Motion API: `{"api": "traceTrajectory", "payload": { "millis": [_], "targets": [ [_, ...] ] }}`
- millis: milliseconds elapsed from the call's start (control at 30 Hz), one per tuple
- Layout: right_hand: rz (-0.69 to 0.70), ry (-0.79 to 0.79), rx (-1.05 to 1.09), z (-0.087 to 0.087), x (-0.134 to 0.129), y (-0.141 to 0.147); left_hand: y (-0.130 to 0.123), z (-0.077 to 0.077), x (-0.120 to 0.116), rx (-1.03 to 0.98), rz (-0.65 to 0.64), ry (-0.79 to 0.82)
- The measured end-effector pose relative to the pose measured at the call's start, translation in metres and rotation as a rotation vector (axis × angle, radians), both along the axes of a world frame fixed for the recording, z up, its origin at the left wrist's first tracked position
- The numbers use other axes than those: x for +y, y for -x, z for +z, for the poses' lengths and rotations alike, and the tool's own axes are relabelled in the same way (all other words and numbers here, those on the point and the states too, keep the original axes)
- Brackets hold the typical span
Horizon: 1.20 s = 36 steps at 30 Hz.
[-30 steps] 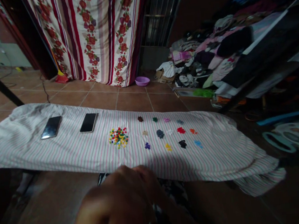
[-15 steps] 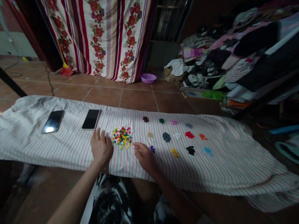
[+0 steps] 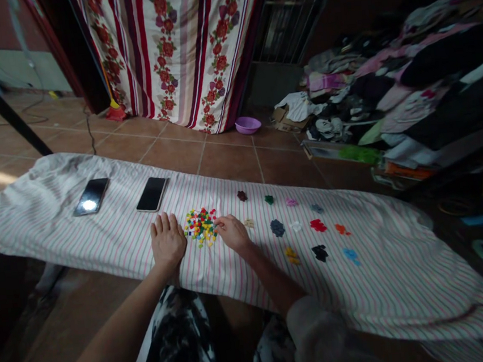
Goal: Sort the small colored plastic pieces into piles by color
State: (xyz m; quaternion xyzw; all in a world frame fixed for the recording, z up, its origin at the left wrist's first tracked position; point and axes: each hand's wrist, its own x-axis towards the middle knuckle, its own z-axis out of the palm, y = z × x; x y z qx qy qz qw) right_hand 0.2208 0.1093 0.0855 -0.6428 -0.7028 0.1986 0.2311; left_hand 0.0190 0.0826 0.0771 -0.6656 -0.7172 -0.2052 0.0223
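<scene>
My left hand (image 3: 168, 240) lies flat on the striped cloth, fingers stretched out, just left of a mixed pile of small coloured pieces (image 3: 201, 226). The pile holds yellow, red, green, white and other colours. At the pile's right edge my right hand (image 3: 233, 232) is closed in a pinch; whatever is between the fingertips is too small to make out. Sorted by colour, several little heaps spread to the right, among them beige (image 3: 249, 223), dark grey (image 3: 277, 227), red (image 3: 318, 225), yellow (image 3: 292, 256), black (image 3: 319, 253) and light blue (image 3: 351, 256). My right arm covers part of the cloth.
Two phones (image 3: 152, 194) (image 3: 91, 196) lie on the left part of the striped cloth (image 3: 123, 238). Beyond it, on the tiled floor, stand a purple basin (image 3: 248, 125) and a red broom (image 3: 116, 111) near a floral curtain (image 3: 169, 51). Clothes (image 3: 364, 84) are heaped at right.
My right hand has moved up and in against the pile's right edge, its forearm now hiding the dark blue heap. My left hand stays flat. The whole view has shifted slightly.
</scene>
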Motion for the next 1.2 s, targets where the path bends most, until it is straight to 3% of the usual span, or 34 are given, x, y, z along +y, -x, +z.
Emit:
{"api": "traceTrajectory", "payload": {
  "millis": [333, 867, 1200],
  "targets": [
    [-0.021, 0.041, 0.075, -0.003, 0.002, -0.005, -0.002, 0.000, 0.001, 0.181, 0.029, 0.023],
    [-0.061, -0.065, 0.312, -0.005, 0.003, -0.012, -0.003, 0.004, -0.002, 0.188, 0.032, 0.004],
    [-0.158, -0.203, 0.348, 0.004, 0.017, -0.055, -0.002, 0.003, -0.003, 0.212, 0.021, -0.033]
  ]
}}
